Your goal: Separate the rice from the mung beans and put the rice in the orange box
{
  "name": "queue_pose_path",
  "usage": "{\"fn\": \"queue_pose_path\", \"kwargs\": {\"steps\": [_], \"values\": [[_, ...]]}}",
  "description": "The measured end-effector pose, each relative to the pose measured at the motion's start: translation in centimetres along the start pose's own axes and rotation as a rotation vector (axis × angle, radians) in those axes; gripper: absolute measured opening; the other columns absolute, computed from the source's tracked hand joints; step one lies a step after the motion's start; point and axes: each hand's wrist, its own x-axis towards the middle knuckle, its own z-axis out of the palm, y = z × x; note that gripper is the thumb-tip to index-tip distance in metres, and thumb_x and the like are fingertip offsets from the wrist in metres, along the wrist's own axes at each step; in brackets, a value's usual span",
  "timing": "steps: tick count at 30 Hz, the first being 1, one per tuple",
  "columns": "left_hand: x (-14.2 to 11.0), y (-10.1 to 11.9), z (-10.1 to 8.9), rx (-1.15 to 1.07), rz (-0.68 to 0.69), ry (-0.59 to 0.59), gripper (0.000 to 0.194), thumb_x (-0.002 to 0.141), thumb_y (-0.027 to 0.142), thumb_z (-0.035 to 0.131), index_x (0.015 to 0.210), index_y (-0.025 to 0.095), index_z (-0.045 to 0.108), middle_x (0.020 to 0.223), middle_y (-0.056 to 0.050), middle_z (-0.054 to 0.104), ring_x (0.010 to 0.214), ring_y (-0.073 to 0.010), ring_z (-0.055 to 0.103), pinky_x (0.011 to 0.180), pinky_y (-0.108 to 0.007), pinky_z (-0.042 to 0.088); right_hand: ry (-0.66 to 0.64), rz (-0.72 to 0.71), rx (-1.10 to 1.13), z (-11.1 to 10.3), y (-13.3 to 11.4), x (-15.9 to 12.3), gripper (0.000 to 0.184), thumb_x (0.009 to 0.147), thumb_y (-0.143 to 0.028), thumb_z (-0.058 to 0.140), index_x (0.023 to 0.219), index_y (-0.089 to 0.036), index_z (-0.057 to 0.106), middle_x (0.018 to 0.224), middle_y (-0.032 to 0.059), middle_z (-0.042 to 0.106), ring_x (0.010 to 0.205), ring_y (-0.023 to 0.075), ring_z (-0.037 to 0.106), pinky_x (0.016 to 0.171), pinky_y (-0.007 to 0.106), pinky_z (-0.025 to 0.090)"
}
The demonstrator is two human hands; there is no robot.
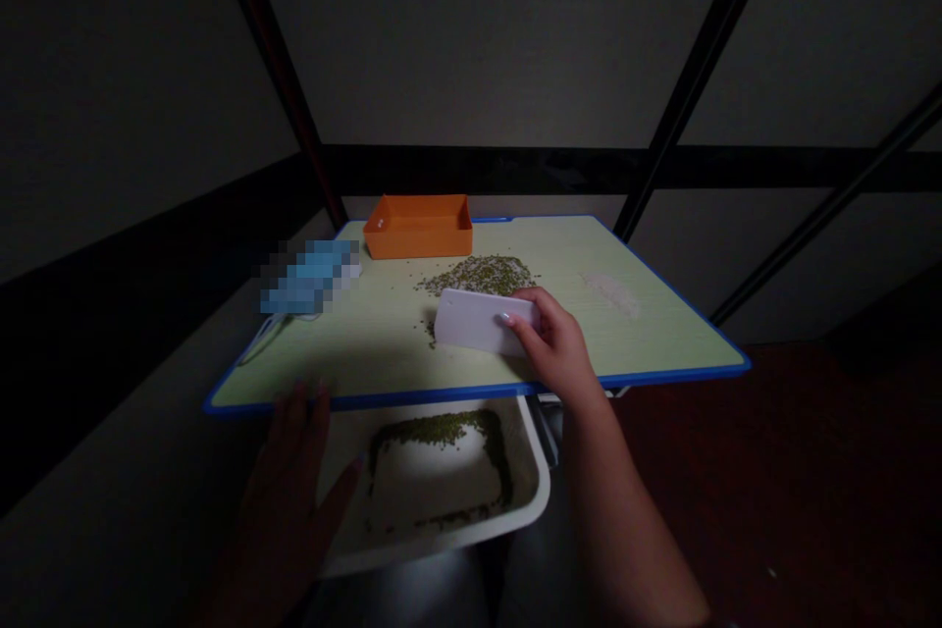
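Observation:
My right hand [551,339] grips a flat white scraper [478,319] by its right end, thumb on the near face. The scraper stands on edge on the tabletop, just in front of a pile of small green beans mixed with white grains [482,275]. A few green beans lie by its left end. My left hand [301,451], dim in shadow, is spread with its fingers apart near the table's front edge, over the left side of a white basin [543,496]. Green beans [442,429] line the far and right sides of the basin's floor, below the table edge.
An orange open box [419,240] stands at the back left of the pale blue-edged table [368,353]. A blurred blue item [309,277] lies at the left edge with a white cord. White grains [612,294] are scattered on the right. Walls [478,39] rise behind.

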Motion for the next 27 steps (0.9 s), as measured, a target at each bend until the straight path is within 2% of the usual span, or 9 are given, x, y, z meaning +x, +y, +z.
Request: {"fn": "queue_pose_path", "kwargs": {"steps": [10, 14, 17, 19, 20, 22, 24, 25, 27], "values": [[0.0, 0.6, -0.5, -0.004, -0.065, -0.053, 0.072, 0.089, 0.06, 0.03, 0.151, 0.028, 0.013, 0.163, -0.008, 0.01, 0.151, -0.0255, 0.005, 0.12, -0.062, 0.024, -0.016, -0.007, 0.046, 0.0, 0.4, -0.1, 0.013, 0.088, -0.031, 0.059, 0.096, -0.02, 0.061, 0.088, 0.0014, 0.067, 0.077, 0.0143, 0.06, 0.065, 0.024, 0.044], [0.1, 1.5, -1.2, -0.033, -0.112, -0.091, 0.078, 0.087, 0.065, 0.026, 0.15, 0.02, 0.02, 0.162, -0.011, 0.011, 0.151, -0.0246, 0.004, 0.121, -0.059, 0.021, 0.103, -0.059, -0.004, -0.4, -0.3, -0.6, 0.012, 0.088, -0.03, 0.061, 0.095, -0.021, 0.062, 0.084, -0.0001, 0.066, 0.072, 0.0126, 0.059, 0.06, 0.022, 0.045], [0.0, 1.9, -1.3, -0.049, -0.116, -0.087, 0.072, 0.089, 0.061, 0.027, 0.151, 0.026, 0.015, 0.163, -0.007, 0.008, 0.151, -0.0224, 0.002, 0.121, -0.059, 0.02, 0.198, -0.117, -0.133, -1.2, -2.2, -1.8, 0.007, 0.088, -0.028, 0.062, 0.089, -0.021, 0.061, 0.076, -0.0022, 0.065, 0.061, 0.0104, 0.058, 0.05, 0.019, 0.043], [-0.2, 1.8, -1.1, -0.052, -0.089, -0.067, 0.067, 0.091, 0.055, 0.03, 0.15, 0.034, 0.008, 0.163, -0.004, 0.006, 0.151, -0.0225, 0.003, 0.12, -0.062, 0.022, 0.182, -0.21, -0.264, -1.5, -4.1, -3.0, 0.001, 0.088, -0.022, 0.061, 0.088, -0.021, 0.061, 0.072, -0.0029, 0.066, 0.057, 0.0098, 0.059, 0.048, 0.019, 0.046], [-0.3, 1.7, -1.0, -0.048, -0.069, -0.054, 0.066, 0.091, 0.053, 0.032, 0.15, 0.038, 0.004, 0.163, -0.002, 0.006, 0.151, -0.0232, 0.004, 0.119, -0.063, 0.024, 0.166, -0.271, -0.338, -1.5, -5.1, -3.7, 0.004, 0.088, -0.019, 0.062, 0.09, -0.022, 0.062, 0.074, -0.0023, 0.068, 0.059, 0.01, 0.062, 0.051, 0.019, 0.049], [-0.4, 1.4, -0.6, -0.031, -0.036, -0.03, 0.067, 0.092, 0.05, 0.034, 0.148, 0.044, 0.0, 0.163, -0.001, 0.005, 0.151, -0.0256, 0.005, 0.116, -0.066, 0.027, 0.103, -0.426, -0.485, -0.9, -7.0, -5.2, 0.013, 0.089, -0.013, 0.06, 0.098, -0.02, 0.064, 0.083, 0.0011, 0.074, 0.07, 0.0117, 0.069, 0.067, 0.023, 0.057], [-0.5, 1.1, -0.2, -0.012, -0.013, -0.019, 0.068, 0.091, 0.049, 0.035, 0.148, 0.045, -0.002, 0.164, 0.0, 0.003, 0.151, -0.0282, 0.007, 0.114, -0.069, 0.03, 0.029, -0.572, -0.557, 0.3, -8.3, -6.5, 0.017, 0.092, -0.008, 0.052, 0.102, -0.015, 0.065, 0.087, 0.0048, 0.077, 0.079, 0.0135, 0.073, 0.08, 0.027, 0.06], [-0.5, 1.0, -0.1, -0.011, -0.005, -0.013, 0.068, 0.091, 0.048, 0.035, 0.148, 0.045, -0.002, 0.164, 0.001, 0.002, 0.151, -0.0291, 0.007, 0.113, -0.071, 0.03, 0.008, -0.643, -0.556, 1.0, -8.7, -7.1, 0.018, 0.093, -0.01, 0.05, 0.102, -0.013, 0.065, 0.086, 0.0059, 0.078, 0.081, 0.0142, 0.073, 0.08, 0.028, 0.06], [-0.6, 0.9, 0.0, -0.021, 0.0, -0.005, 0.067, 0.091, 0.047, 0.034, 0.148, 0.045, -0.001, 0.164, 0.001, 0.001, 0.151, -0.0295, 0.006, 0.114, -0.071, 0.028, -0.009, -0.688, -0.631, 2.6, -9.0, -8.0, 0.022, 0.096, -0.014, 0.046, 0.1, -0.014, 0.068, 0.089, 0.0076, 0.079, 0.083, 0.0155, 0.074, 0.077, 0.03, 0.061]]}}
